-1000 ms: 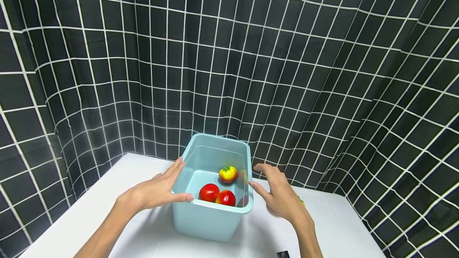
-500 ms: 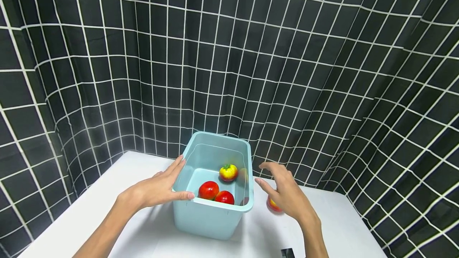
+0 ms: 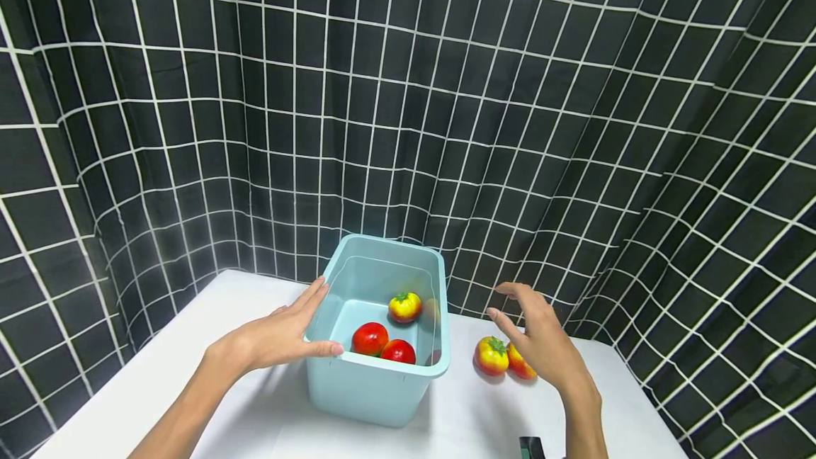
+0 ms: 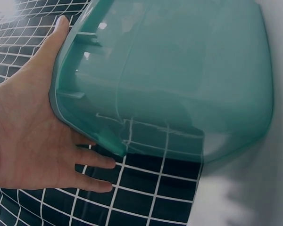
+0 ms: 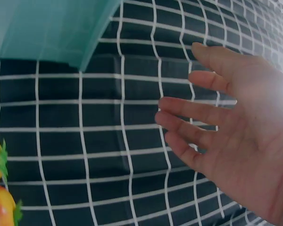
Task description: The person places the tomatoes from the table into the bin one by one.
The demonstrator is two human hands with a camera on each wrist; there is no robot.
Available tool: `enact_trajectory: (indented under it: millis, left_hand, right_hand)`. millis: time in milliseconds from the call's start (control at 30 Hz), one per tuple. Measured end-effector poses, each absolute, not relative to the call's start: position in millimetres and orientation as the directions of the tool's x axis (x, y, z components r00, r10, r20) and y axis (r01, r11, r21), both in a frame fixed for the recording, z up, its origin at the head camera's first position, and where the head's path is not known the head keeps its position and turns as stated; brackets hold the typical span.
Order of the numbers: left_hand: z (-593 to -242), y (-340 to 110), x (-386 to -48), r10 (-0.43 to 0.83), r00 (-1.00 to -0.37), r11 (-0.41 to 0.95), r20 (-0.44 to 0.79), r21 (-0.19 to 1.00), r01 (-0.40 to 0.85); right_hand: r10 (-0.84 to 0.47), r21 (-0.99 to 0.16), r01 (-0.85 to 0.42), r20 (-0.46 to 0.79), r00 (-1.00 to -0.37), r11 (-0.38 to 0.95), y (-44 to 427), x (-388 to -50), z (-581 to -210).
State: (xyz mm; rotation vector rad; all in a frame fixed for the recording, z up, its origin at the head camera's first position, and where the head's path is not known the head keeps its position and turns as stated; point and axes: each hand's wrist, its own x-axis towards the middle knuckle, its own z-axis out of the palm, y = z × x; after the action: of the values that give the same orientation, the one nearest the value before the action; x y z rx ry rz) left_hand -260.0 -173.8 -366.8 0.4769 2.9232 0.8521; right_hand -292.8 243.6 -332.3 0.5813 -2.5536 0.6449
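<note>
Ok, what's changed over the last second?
The right hand has drawn away from the pale blue rectangular plastic bin, moving right, holding nothing, so two round red-and-yellow fruits on the white table now show. The left hand stays against the bin's rim; the bin, with two glossy red fruits and one red-and-yellow fruit inside, stays put.

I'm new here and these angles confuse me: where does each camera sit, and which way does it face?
Head: worn on the head, facing forward and down at the light blue plastic bin; left hand, right hand and both forearms show.
Left wrist: worn there, facing the bin's outside; the left hand shows against it.
Right wrist: worn there, facing the black grid cloth; the right hand shows, touching nothing.
Head and right wrist share the bin, the cloth and two red and yellow fruits.
</note>
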Motion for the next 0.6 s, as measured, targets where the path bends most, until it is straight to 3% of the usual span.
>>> enact_trajectory:
  millis: [600]
  left_hand:
    - [-367,-180,-263,0.341,-0.94,0.752,0.035,0.589,0.295]
  right_hand:
    - [-0.153,-0.354,-0.355,0.489,-0.859,0.865,298,-289,-328]
